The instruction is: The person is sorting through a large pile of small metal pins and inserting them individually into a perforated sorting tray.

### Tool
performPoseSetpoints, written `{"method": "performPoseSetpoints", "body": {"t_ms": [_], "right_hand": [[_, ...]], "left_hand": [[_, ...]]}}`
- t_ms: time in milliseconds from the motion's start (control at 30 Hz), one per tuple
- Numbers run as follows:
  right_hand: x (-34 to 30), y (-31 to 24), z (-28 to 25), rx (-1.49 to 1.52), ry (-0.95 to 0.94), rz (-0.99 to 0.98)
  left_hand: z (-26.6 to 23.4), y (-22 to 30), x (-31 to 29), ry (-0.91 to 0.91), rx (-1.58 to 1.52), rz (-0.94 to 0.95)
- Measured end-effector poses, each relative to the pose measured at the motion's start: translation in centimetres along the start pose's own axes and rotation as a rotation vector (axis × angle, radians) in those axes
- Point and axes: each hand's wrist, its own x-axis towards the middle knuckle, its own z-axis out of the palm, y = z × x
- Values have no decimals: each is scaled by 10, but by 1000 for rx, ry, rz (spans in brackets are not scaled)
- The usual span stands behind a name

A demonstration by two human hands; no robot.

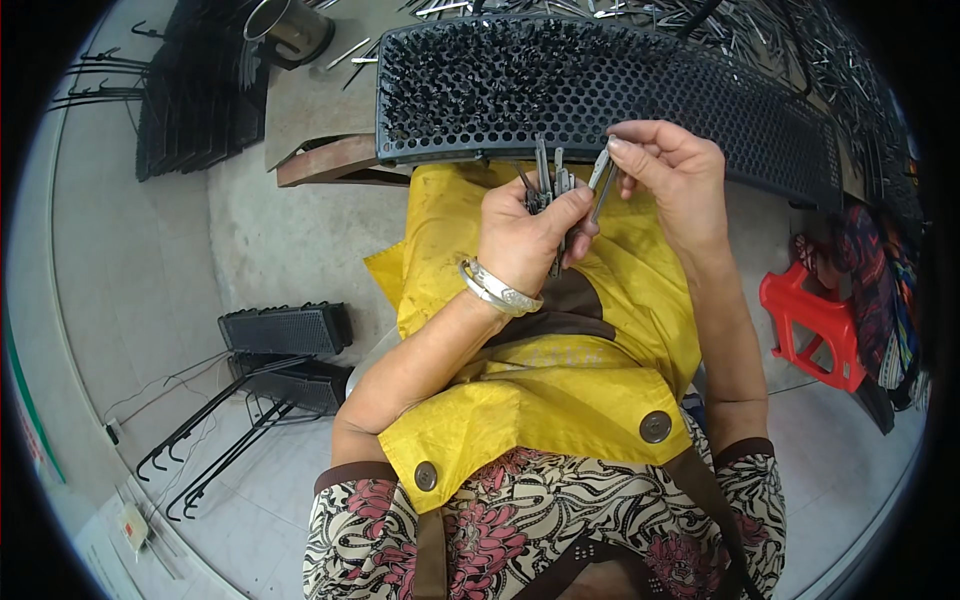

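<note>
My left hand (pixel 535 232), a bangle on its wrist, is closed around a bunch of slim grey metal pieces (pixel 545 180) whose ends stick up past the fingers. Close beside it, my right hand (pixel 675 170) pinches one end of a slim metal piece (pixel 601 172) between thumb and fingertips. That piece slants down toward my left fingers; whether it touches them I cannot make out. Just beyond both hands lies a long black perforated rack (pixel 600 100). Small dark upright pieces (pixel 460 75) crowd the holes in its left part, while bare holes show further right.
Many loose metal pieces (pixel 850 75) are heaped behind the rack. A metal mug (pixel 290 30) stands at the table's far left. Black racks with hooked rods (pixel 285 330) are on the floor at left. A red plastic stool (pixel 815 325) stands at right. A yellow apron (pixel 540 390) covers my lap.
</note>
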Motion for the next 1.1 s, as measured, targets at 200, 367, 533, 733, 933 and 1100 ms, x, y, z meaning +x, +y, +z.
{"method": "performPoseSetpoints", "body": {"t_ms": [200,367,533,733,933,1100], "right_hand": [[-1,1,-7,9,-82,57],[-8,0,0,-87,-55,2],[-8,4,0,-22,-83,11],[-18,9,6,344,-11,108],[-20,18,5,438,-7,138],[6,12,-12,217,81,-110]], "left_hand": [[0,0,-1,48,114,23],[-1,0,-2,89,59,-14],[0,-1,-3,67,67,28],[2,-6,-2,125,210,202],[2,-8,-3,157,156,194],[-5,-4,2,173,55,137]]}}
